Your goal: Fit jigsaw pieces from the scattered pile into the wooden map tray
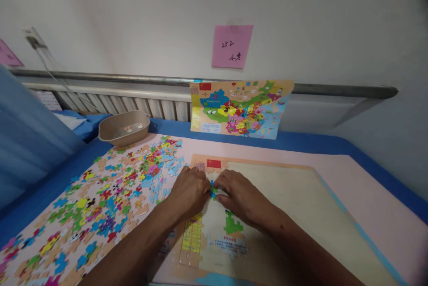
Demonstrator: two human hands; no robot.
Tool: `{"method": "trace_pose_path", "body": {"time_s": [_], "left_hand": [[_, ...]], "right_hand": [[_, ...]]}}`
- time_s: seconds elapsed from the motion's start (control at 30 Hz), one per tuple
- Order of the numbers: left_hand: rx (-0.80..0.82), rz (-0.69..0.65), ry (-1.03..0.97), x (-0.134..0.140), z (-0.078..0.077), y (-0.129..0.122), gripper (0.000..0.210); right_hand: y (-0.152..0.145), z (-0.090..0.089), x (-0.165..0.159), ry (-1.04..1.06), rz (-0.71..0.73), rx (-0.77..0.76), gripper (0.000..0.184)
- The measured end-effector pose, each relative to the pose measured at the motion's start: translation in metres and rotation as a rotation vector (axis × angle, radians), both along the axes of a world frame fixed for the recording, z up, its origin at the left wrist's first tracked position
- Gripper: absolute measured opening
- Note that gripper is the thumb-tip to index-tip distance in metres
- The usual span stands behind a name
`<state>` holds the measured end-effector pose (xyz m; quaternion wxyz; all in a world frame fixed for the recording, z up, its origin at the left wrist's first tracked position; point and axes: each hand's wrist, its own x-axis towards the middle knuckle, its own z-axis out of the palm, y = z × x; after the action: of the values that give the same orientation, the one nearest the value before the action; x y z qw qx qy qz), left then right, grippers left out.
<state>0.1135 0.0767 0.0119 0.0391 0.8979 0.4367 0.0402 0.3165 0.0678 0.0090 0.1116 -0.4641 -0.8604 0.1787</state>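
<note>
My left hand (190,193) is closed, with its fingertips pressed to the left side of a few blue and green puzzle pieces (213,191). From the other side, the thumb and forefinger of my right hand (241,196) pinch the same small pieces. Both hands hover over or rest on the puzzle board (284,214); I cannot tell which. Its top left corner has a red flag piece (214,163). Joined yellow pieces (192,235) line the left edge. Below my right hand lie a green piece cluster (233,224) and a section with blue lettering (230,246).
Loose puzzle pieces (100,205) cover the pink sheet on the left. A beige basket (123,127) holding several pieces stands at the back left. A printed map picture (240,109) leans against the metal rail (344,91). A blue curtain (30,138) hangs at far left.
</note>
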Motion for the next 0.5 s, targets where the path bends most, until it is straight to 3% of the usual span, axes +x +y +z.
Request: {"method": "trace_pose_path", "body": {"time_s": [0.2,0.5], "left_hand": [[0.000,-0.037,-0.017,-0.001,-0.003,0.000,0.020],[-0.023,0.019,-0.124,-0.002,-0.010,0.002,0.017]], "right_hand": [[0.000,-0.003,0.000,0.014,-0.046,0.003,0.018],[-0.001,-0.001,0.001,0.053,-0.058,0.004,0.019]]}}
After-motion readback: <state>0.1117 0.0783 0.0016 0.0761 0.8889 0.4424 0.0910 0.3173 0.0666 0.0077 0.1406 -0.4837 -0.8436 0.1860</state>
